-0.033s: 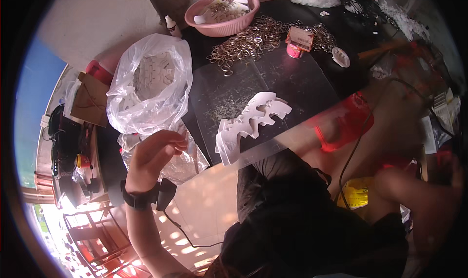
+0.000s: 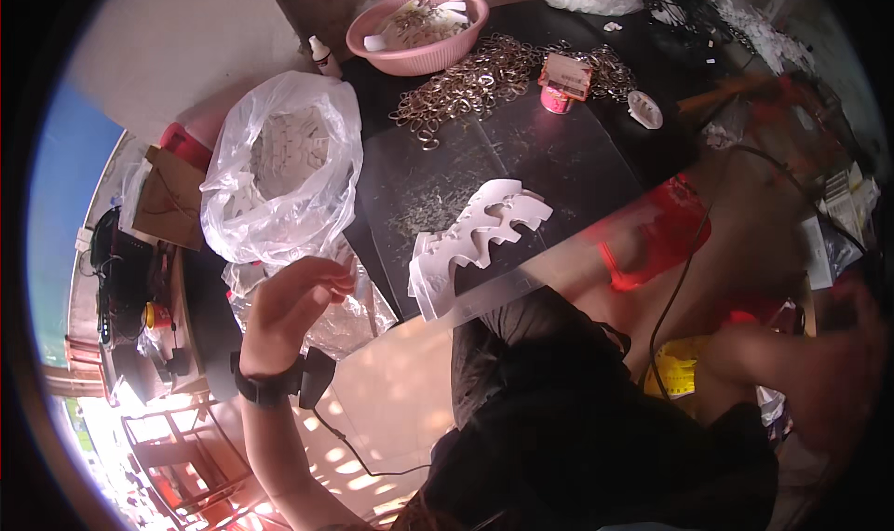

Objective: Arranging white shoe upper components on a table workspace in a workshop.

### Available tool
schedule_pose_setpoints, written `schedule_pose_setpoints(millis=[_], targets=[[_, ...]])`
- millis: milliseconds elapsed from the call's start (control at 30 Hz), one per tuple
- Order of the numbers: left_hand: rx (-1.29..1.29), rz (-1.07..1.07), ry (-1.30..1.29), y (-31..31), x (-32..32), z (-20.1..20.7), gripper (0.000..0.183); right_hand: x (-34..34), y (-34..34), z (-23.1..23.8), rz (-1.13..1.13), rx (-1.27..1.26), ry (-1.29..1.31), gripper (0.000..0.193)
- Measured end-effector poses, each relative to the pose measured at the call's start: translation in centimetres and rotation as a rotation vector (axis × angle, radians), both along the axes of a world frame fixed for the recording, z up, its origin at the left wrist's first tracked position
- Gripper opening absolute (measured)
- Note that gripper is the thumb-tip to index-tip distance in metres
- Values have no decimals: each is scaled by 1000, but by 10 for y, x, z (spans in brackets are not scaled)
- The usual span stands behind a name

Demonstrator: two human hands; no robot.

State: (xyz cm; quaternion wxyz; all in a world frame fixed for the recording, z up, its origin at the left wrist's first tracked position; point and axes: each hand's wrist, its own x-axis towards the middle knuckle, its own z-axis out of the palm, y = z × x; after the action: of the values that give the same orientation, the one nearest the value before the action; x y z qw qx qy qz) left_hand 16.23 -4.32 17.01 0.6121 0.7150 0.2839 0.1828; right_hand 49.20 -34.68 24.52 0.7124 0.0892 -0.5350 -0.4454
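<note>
My left hand (image 2: pixel 293 303) is raised beside the near side of a clear plastic bag (image 2: pixel 312 201) holding many pale pieces. Its fingers are curled in toward the thumb, and whatever may be between them is hidden. A dark band is around that wrist. At the far right my right hand (image 2: pixel 855 336) is smeared by motion, so its fingers cannot be read. A row of overlapping white wavy-edged pieces (image 2: pixel 480 228) lies on the dark work surface (image 2: pixel 577 163), apart from both hands.
Many metal rings (image 2: pixel 456 89) lie heaped at the back, below a pink basket (image 2: pixel 410 61). A pink tub (image 2: pixel 556 100) with a small box (image 2: pixel 566 75) on it stands among them. A white bottle (image 2: pixel 321 56) is behind the bag. A dark cable (image 2: pixel 684 280) hangs on the right.
The whole view has shifted slightly. My right hand is blurred in both frames; my left hand keeps nearly the same place and curl.
</note>
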Motion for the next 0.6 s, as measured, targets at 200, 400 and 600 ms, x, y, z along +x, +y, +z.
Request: schedule_pose_setpoints(millis=[200, 400, 600], targets=[[-8, -27, 48, -14, -1, -10, 23, 58, -13, -119, -35, -886, 847, 30], [-101, -211, -3, -56, 17, -27, 26, 18, -23, -61, 414, -1419, 506, 32], [155, -524, -56, -97, 60, -36, 17, 69, -58, 15, -732, -2631, 249, 41]])
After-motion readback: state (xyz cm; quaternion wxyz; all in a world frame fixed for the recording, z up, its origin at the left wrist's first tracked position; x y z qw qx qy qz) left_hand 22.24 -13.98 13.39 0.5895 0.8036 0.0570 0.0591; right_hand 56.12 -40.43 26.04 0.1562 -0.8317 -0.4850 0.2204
